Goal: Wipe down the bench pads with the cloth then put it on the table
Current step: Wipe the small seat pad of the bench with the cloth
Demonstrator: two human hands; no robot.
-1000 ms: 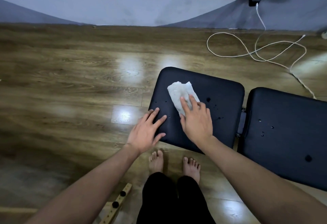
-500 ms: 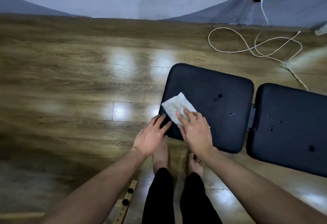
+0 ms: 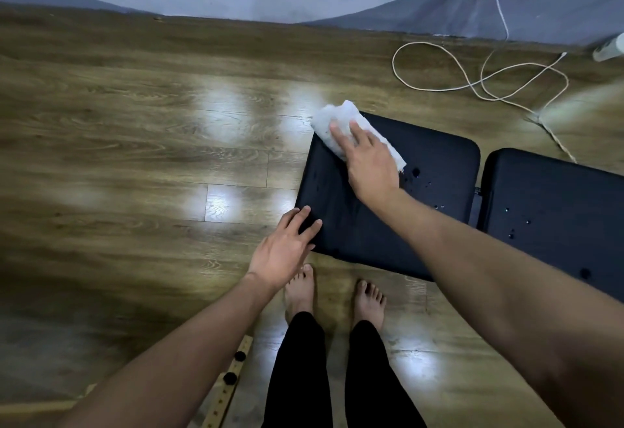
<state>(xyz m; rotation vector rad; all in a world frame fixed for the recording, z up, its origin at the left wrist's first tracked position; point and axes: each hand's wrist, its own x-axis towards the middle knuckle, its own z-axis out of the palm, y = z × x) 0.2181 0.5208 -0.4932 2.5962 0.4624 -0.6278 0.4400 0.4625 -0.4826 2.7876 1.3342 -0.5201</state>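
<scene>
right hand (image 3: 369,161) is flat on the white cloth (image 3: 341,125), fingers spread, pressing it onto the far-left corner of the black bench pad (image 3: 435,191); left hand (image 3: 282,248) rests open on the near corner, gripping nothing; droplets (image 3: 416,172) beside the cloth

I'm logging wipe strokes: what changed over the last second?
The right hand swept the cloth back toward the person and then out to the far left corner of the left pad. The left hand stayed braced on the near left corner. Droplets remain on both pads; the right pad is unwiped.
</scene>
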